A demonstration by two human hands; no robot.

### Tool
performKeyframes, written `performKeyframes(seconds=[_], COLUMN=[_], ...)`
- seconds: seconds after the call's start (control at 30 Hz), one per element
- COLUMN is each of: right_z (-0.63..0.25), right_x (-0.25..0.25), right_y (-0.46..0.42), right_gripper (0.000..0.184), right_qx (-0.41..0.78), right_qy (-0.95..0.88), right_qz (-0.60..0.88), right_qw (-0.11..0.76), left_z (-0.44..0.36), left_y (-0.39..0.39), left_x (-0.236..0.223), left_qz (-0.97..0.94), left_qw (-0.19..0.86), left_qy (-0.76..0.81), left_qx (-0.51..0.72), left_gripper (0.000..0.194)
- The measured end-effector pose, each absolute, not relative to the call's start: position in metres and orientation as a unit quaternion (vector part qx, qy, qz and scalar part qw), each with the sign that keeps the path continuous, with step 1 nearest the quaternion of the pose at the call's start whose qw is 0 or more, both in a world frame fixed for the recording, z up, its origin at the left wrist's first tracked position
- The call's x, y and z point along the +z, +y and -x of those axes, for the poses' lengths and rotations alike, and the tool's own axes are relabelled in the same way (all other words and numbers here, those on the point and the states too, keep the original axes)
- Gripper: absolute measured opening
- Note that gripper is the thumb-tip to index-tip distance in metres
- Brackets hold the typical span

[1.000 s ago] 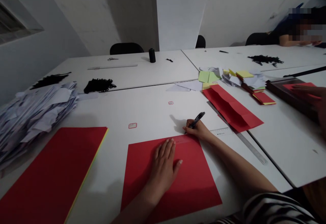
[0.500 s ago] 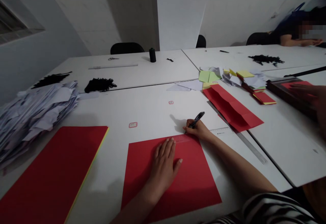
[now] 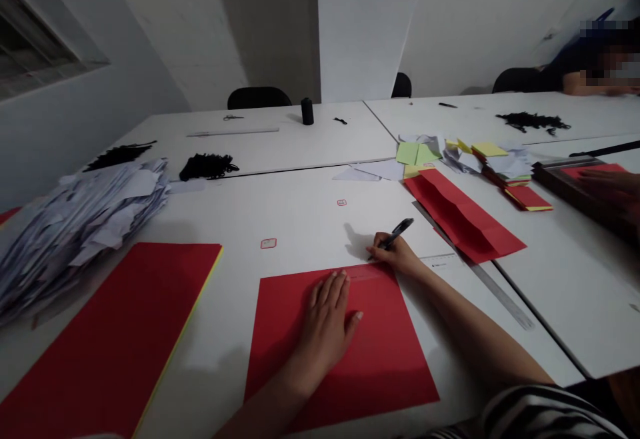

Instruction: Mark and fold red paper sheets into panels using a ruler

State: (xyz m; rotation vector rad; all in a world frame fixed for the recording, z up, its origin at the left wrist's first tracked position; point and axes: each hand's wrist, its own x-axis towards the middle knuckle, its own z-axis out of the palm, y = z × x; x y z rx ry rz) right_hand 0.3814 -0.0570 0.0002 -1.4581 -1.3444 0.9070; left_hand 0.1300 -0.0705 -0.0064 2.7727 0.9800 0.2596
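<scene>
My left hand [image 3: 327,326] lies flat on a sheet of red paper [image 3: 385,352], fingers spread, fingertips near its far edge. A clear ruler [image 3: 436,260] runs along that edge, passing beside my left fingertips and under my right hand. My right hand [image 3: 394,252] is closed around a dark pen [image 3: 401,229], its tip low at the paper's far edge and hidden by the fingers.
A red paper stack [image 3: 125,326] with a yellow edge and a heap of white paper strips [image 3: 100,219] lie left. Folded red paper [image 3: 465,216] rests over a longer ruler [image 3: 505,296]. A co-worker's hand [image 3: 607,179] is at far right; black thread spool [image 3: 307,111] stands behind.
The camera view has shifted slightly, so the table's contents appear a little farther right. Both hands keep nearly the same pose on the red paper and pen.
</scene>
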Motion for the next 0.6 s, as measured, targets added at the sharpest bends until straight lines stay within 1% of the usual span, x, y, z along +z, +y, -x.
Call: performKeyframes(seconds=[0.1,0.2,0.3,0.4,0.5,0.6], right_z=[-0.389,-0.397,-0.399,-0.395,-0.391,-0.390], right_x=[0.010,0.023,0.027,0.019,0.008,0.002], right_y=[-0.061,-0.072,-0.091,-0.111,-0.123,-0.125], right_gripper=[0.032,0.033,0.031,0.028,0.031,0.035], right_qx=[0.357,0.313,0.244,0.180,0.146,0.106], right_qy=[-0.521,-0.538,-0.581,-0.651,-0.708,-0.740], right_qz=[0.587,0.595,0.623,0.624,0.610,0.601], right_qw=[0.506,0.509,0.463,0.394,0.325,0.283], left_z=[-0.129,-0.129,-0.130,-0.131,-0.132,-0.133], left_y=[-0.072,-0.074,-0.074,-0.073,-0.071,-0.070], left_x=[-0.007,-0.006,-0.004,-0.001,0.000,0.001], left_qz=[-0.934,-0.931,-0.929,-0.928,-0.928,-0.926], left_qw=[0.105,0.119,0.131,0.135,0.135,0.141], left_qy=[0.331,0.333,0.339,0.339,0.338,0.341], left_qx=[0.086,0.085,0.075,0.074,0.077,0.077], left_gripper=[0.059,0.059,0.058,0.057,0.058,0.058])
